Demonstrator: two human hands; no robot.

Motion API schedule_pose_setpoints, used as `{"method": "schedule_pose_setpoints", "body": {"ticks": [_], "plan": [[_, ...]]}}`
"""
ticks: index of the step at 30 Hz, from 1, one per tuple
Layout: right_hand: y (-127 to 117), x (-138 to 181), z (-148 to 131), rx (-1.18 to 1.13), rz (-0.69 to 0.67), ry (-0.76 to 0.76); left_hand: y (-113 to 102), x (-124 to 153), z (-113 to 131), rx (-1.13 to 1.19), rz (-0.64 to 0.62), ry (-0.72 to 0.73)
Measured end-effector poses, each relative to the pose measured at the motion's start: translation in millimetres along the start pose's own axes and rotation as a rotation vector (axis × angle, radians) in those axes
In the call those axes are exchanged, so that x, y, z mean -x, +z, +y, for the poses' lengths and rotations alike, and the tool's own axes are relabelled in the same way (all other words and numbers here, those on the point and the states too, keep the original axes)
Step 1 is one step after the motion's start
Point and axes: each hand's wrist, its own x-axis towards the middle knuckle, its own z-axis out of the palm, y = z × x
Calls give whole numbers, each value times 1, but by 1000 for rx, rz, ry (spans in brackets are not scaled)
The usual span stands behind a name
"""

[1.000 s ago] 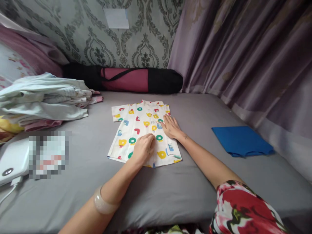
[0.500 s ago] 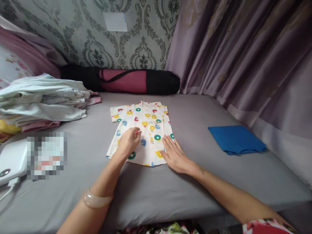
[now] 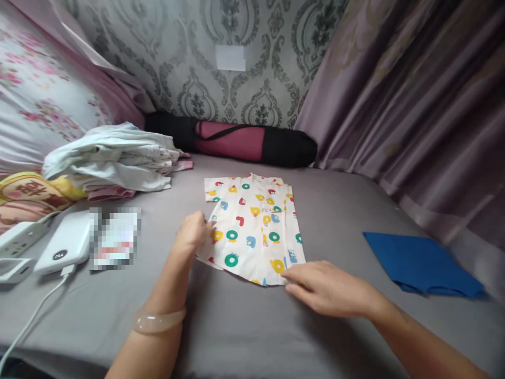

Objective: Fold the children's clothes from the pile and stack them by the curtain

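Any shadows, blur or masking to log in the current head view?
Head view: a soft dark shadow on the grey sheet below the right hand; the curtain at far right looks smeared; a pixelated patch beside the white power bank masks detail; the printed shirt reads fairly clearly.
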Motion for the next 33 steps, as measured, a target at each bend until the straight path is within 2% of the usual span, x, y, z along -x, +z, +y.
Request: {"method": "schedule_pose_setpoints", "body": {"ticks": [3, 5, 9, 11, 14, 17, 19, 24, 28, 33], "plan": [[-27, -42, -1, -164, -22, -116, -2, -1, -1, 58, -86, -21], [-37, -78, -2, -266, 41, -157, -3, -1, -1, 89, -110, -26], [-46, -159, -11, -577, 148, -125, -6, -1, -2, 118, -148, -22], [-48, -201, -19, -659, 219, -75, -9, -1, -3, 110, -159, -15], [-49, -258, -33, -590, 330, -2, -13, 1, -4, 123, -163, -29], [-47, -302, -46, -233, 426, 71, -15, 1, -5, 150, -157, -37], [-45, -322, -54, -111, 447, 117, -14, 1, -5, 157, -138, -37], [-38, -351, -68, -32, 434, 227, -9, -3, -8, 171, -118, -15], [-32, -362, -75, 46, 429, 273, -6, -6, -9, 189, -127, -14], [-30, -366, -83, 122, 396, 246, -4, -6, -9, 187, -117, -7]]}}
